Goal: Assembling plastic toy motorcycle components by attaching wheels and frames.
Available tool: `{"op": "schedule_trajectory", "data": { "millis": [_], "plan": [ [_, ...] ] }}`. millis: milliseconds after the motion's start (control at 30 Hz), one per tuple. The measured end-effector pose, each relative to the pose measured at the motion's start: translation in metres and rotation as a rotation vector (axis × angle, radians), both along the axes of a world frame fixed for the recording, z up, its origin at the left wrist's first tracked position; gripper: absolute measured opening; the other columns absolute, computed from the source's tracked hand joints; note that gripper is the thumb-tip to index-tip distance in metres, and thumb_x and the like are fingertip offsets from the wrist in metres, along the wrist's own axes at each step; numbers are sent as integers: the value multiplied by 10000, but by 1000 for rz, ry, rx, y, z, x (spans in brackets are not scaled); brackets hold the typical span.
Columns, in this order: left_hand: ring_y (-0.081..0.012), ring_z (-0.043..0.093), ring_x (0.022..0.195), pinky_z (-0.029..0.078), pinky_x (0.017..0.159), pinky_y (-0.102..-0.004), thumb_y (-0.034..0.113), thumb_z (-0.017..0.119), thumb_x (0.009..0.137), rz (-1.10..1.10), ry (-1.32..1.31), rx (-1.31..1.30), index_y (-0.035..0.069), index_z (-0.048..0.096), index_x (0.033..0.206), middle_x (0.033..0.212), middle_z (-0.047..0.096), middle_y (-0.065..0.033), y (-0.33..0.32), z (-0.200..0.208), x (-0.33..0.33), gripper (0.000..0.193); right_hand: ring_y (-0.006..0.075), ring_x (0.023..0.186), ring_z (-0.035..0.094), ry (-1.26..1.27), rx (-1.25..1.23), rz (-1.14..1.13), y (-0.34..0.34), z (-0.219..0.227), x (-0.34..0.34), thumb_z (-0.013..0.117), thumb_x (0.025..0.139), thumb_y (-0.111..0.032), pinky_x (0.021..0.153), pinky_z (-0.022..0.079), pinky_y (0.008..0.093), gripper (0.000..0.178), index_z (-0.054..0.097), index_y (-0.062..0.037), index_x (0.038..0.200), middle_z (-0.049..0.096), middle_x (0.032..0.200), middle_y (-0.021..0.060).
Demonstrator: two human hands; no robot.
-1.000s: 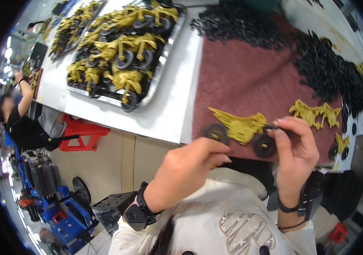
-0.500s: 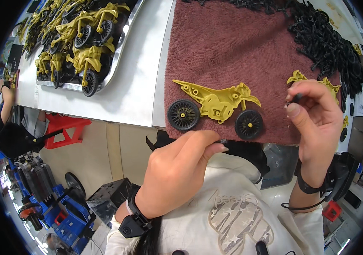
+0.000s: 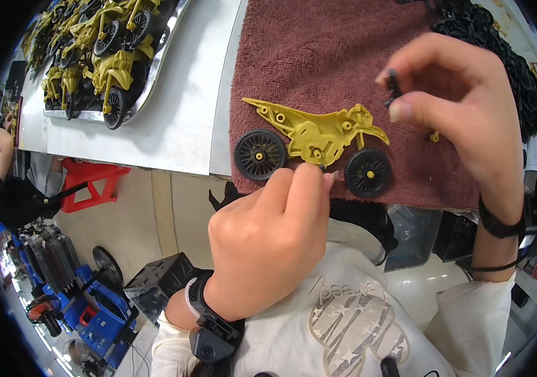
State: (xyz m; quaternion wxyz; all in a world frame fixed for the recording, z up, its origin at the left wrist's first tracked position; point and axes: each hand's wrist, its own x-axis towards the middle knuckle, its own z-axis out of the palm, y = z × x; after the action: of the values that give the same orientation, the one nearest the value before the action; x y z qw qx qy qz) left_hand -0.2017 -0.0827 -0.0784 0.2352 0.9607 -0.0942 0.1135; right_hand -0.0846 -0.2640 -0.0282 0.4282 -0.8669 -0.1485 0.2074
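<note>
A yellow toy motorbike body half (image 3: 315,129) lies on a brown towel (image 3: 318,56), its inner pegs and holes facing up. Below its tail end rests a black spoked wheel (image 3: 260,155) with a yellow hub; a second such wheel (image 3: 367,173) sits under its front fork. My left hand (image 3: 274,232) is closed in a pinch at the body's lower edge, between the wheels. A dark speck shows at its fingertips, mostly hidden. Above and right of the body, my right hand (image 3: 463,94) pinches a small black plastic part (image 3: 392,88) between thumb and fingers, clear of the towel.
A metal tray (image 3: 155,78) of yellow motorbikes with black wheels (image 3: 114,107) stands at the far left on a white table (image 3: 186,107). Black plastic parts (image 3: 520,75) are heaped at the right. Below the table are a red stool (image 3: 92,182) and, at left, another person's arm (image 3: 3,151).
My left hand has moved up to the body's lower edge. My right hand has come left and up with the small black part, which now shows more fully. The whole view has shifted slightly.
</note>
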Motion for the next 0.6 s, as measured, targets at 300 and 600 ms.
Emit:
{"op": "schedule_trajectory", "data": {
  "millis": [300, 600],
  "plan": [
    [-271, 515, 456, 372, 423, -348, 58, 671, 823, 7, 101, 5, 54, 533, 753, 612, 516, -72, -5, 6, 3, 154, 155, 698, 651, 562, -233, 502, 43, 21, 74, 735, 839, -132, 634, 506, 281, 226, 671, 34, 979, 699, 806, 75],
    [-300, 503, 461, 359, 422, -368, 47, 669, 809, -29, 162, -9, 47, 511, 718, 580, 491, -84, 3, 14, 12, 182, 224, 687, 644, 170, -797, 609, 81, 47, 49, 750, 801, -173, 553, 472, 337, 230, 624, 11, 854, 647, 757, 119]
  ]
}}
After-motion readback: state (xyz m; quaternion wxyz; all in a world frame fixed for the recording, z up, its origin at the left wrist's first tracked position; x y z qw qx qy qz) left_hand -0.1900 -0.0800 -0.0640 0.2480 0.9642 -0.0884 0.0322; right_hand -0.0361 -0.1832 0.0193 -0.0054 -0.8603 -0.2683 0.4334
